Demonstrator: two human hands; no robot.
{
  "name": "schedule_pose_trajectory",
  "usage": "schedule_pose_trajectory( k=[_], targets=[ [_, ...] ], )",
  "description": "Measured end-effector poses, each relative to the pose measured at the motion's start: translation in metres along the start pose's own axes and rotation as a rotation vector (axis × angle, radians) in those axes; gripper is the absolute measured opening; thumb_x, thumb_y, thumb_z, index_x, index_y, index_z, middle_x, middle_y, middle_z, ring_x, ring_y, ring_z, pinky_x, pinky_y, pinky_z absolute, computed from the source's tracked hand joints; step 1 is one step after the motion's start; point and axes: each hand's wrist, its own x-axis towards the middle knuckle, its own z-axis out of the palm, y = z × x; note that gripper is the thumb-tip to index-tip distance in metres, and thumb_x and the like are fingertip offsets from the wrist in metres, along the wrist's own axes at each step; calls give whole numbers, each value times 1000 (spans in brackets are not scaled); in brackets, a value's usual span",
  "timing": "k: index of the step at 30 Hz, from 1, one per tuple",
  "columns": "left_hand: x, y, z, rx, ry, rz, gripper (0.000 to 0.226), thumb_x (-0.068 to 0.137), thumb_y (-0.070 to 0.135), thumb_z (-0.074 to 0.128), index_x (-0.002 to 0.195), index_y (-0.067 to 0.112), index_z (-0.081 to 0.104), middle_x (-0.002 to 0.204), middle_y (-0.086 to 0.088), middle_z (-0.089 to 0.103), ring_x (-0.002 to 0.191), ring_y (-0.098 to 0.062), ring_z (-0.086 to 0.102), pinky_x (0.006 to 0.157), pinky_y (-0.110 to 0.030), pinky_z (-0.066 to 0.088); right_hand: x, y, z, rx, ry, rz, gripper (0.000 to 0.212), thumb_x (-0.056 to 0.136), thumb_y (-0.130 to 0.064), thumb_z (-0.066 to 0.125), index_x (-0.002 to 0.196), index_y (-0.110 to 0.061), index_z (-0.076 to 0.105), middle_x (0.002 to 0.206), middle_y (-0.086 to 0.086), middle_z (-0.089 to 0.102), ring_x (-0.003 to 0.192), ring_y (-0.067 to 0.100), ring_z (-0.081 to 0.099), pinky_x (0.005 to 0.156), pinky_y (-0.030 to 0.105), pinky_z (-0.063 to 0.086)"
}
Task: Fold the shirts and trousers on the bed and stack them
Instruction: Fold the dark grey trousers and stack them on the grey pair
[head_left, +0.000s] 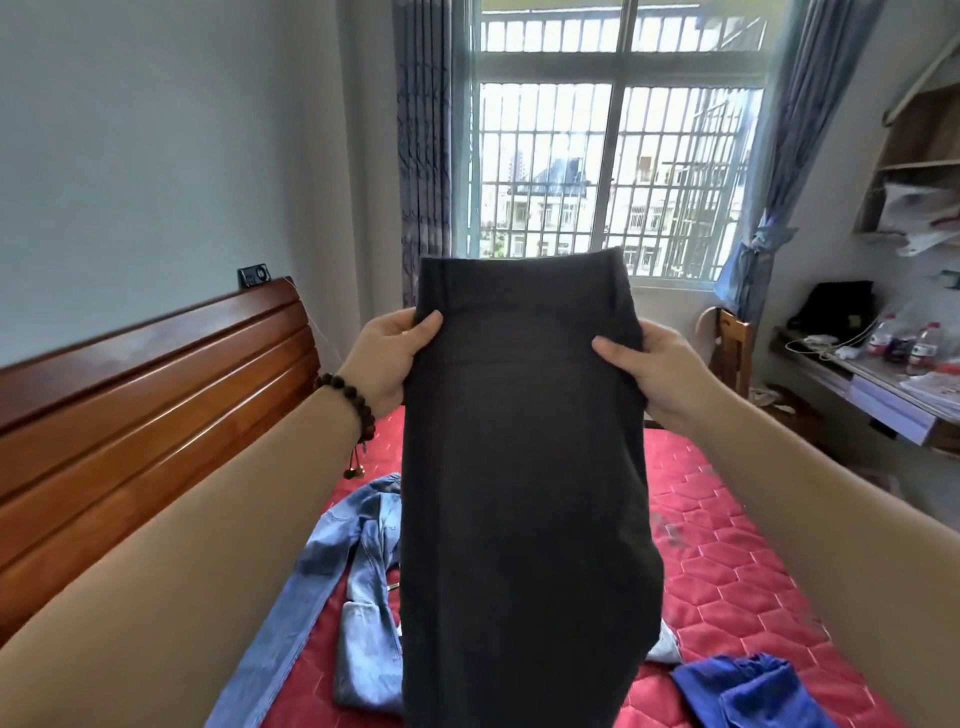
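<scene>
Dark woven trousers (524, 467) between left hand (387, 358) and right hand (649, 369), pinched.

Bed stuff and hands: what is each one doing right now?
dark trousers: held up in the air, hanging down
left hand: grips the trousers' left edge
right hand: grips the trousers' right edge
light blue denim garment: lying unfolded on the bed
bright blue garment: crumpled on the bed
bed: red quilted cover showing
curtains: drawn aside
</scene>
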Motion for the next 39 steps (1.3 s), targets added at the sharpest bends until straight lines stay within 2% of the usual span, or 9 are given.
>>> schedule_pose_trajectory(
  k=[5, 12, 16, 18, 21, 26, 33, 37, 39],
  targets=[
    [32, -73, -25, 52, 26, -51, 16, 92, 0, 56, 105, -2, 65, 90, -7, 74, 81, -17, 70, 77, -28, 59, 25, 74, -16, -94, -12, 153, 22, 85, 4, 64, 106, 1, 66, 95, 7, 74, 84, 19, 70, 78, 28, 58],
    [111, -186, -51, 272, 126, -141, 11, 88, 0, 64, 96, 5, 69, 88, -3, 73, 79, -14, 68, 80, -29, 58, 84, 192, -44, -176, 0, 353, 30, 84, 0, 68, 112, -9, 65, 108, 8, 71, 99, 25, 67, 89, 38, 54],
    [143, -245, -56, 304, 190, -212, 10, 88, 0, 64, 97, 3, 67, 93, -10, 71, 85, -19, 66, 86, -34, 54, 114, 254, -57, -141, -7, 413, 32, 82, -2, 71, 107, -21, 66, 100, -1, 73, 90, 16, 71, 76, 26, 57],
    [155, -270, -59, 317, 206, -226, 16, 89, -3, 60, 105, -3, 64, 94, -9, 69, 83, -16, 65, 86, -31, 54, 126, 283, -62, -136, 9, 439, 31, 81, -4, 72, 106, -22, 67, 98, -1, 74, 90, 18, 71, 77, 28, 58],
    [178, -303, -67, 323, 228, -236, 17, 90, -4, 59, 105, 2, 65, 89, 1, 69, 75, -2, 67, 76, -19, 56, 146, 325, -67, -160, 28, 453, 28, 81, -5, 73, 101, -25, 69, 99, 1, 74, 92, 20, 70, 82, 34, 57],
    [221, -354, -91, 244, 281, -292, 18, 89, -2, 61, 106, 0, 65, 86, 1, 72, 73, -3, 69, 66, -15, 53, 184, 381, -67, -132, -6, 498, 26, 83, -18, 73, 107, -25, 68, 105, -1, 73, 97, 18, 69, 83, 31, 56],
    [303, -456, -148, 291, 197, -305, 15, 85, -1, 66, 87, 14, 70, 74, 9, 74, 70, -4, 69, 64, -16, 53, 250, 497, -62, -284, 190, 432, 15, 84, -18, 72, 99, -24, 71, 95, -4, 75, 89, 15, 70, 74, 24, 57],
    [343, -546, -185, 306, 185, -354, 17, 85, 0, 67, 79, 16, 69, 69, 9, 73, 66, -3, 67, 63, -17, 53, 271, 593, -79, -439, 103, 509, 16, 85, -13, 70, 100, -20, 70, 97, -2, 74, 91, 17, 70, 87, 39, 56],
    [353, -590, -199, 328, 165, -376, 17, 84, 1, 68, 78, 17, 70, 69, 9, 72, 66, -3, 67, 63, -18, 54, 276, 638, -85, -530, 134, 511, 15, 85, -13, 70, 99, -17, 70, 95, 1, 74, 91, 21, 69, 88, 46, 54]
  ],
)
